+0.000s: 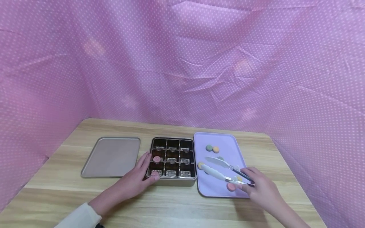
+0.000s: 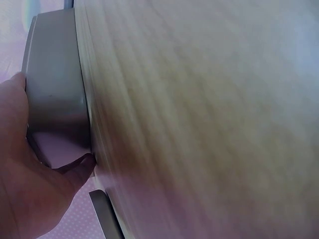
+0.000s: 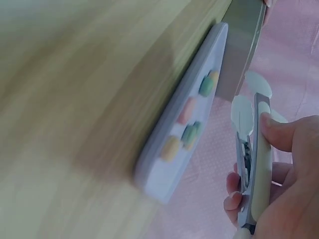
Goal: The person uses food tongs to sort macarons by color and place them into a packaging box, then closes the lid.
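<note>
My left hand (image 1: 138, 177) grips the left front corner of a metal box (image 1: 174, 181), thumb at the front and fingers along the side. Inside the box is a dark divider with several square compartments; a pink macaron (image 1: 156, 159) sits in the left middle one and another pink macaron (image 1: 155, 174) in the left front one. My right hand (image 1: 263, 190) holds tongs (image 1: 214, 172) with pale tips over a lilac tray (image 1: 208, 188). The tips stand apart with nothing visible between them. On the tray lie a green macaron (image 1: 209, 148), an orange one (image 1: 215, 149), a pink one (image 1: 231, 187) and others partly hidden.
A flat metal lid (image 1: 112, 156) lies on the wooden table (image 1: 171, 209) left of the box. The lilac tray stands close along the box's right side. Pink dotted cloth (image 1: 182, 63) hangs behind and on both sides of the table.
</note>
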Tool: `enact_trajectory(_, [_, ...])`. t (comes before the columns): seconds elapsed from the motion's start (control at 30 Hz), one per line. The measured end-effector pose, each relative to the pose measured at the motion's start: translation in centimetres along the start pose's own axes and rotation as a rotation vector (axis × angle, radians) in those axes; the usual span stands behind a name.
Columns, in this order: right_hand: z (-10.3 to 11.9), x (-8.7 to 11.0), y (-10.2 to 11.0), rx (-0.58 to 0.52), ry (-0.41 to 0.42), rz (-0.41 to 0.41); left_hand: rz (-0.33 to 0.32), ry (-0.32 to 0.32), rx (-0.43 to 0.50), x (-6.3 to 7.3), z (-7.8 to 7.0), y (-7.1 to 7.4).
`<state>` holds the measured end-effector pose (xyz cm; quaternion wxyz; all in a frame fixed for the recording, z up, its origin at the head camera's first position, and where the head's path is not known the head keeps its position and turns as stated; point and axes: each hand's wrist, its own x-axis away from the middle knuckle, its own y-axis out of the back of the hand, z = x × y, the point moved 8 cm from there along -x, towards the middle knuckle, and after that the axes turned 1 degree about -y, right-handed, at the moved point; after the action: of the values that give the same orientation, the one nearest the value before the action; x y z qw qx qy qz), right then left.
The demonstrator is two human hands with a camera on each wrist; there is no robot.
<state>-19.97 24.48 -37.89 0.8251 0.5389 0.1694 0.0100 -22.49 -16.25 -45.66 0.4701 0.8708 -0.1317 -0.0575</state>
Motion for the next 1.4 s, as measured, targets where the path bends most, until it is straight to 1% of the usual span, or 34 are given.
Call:
enact_trajectory(0.23, [-2.4, 1.5, 0.5, 0.003, -0.038, 0.049, 0.003, 0.005, 0.006, 0.1, -0.1, -0.1])
enact_trajectory(0.4, [-3.7, 2.4, 0.7, -0.015, -0.015, 0.05, -0.001, 0.013, 0.008, 0.0, 0.0, 0.2])
enact_trajectory(0.47, [-4.1, 2.6, 0.8, -0.003, -0.011, 0.054, -0.003, 0.013, 0.007, 0.0, 0.0, 0.3])
enact_trajectory(0.57, [-4.8, 3.0, 1.0, -0.003, -0.017, 0.072, -0.003, 0.006, 0.005, 0.0, 0.1, 0.2])
enact_trajectory(0.7, [-5.8, 3.6, 1.2, -0.007, -0.039, 0.117, -0.001, 0.001, 0.008, 0.0, 0.1, 0.1])
enact_trajectory(0.8, [-6.7, 4.0, 1.4, 0.013, -0.047, 0.148, 0.0, 0.006, 0.013, -0.1, 0.1, 0.1])
enact_trajectory(1.0, [-8.4, 4.9, 1.9, 0.062, -0.041, 0.168, -0.005, 0.005, 0.018, 0.0, 0.1, 0.3])
enact_trajectory(1.2, [-9.5, 5.4, 2.4, 0.062, -0.046, 0.195, -0.006, -0.002, 0.011, 0.0, 0.1, 0.2])
enact_trajectory(1.4, [-10.2, 5.4, 2.8, 0.067, -0.044, 0.216, -0.001, 0.001, 0.011, 0.0, 0.1, 0.1])
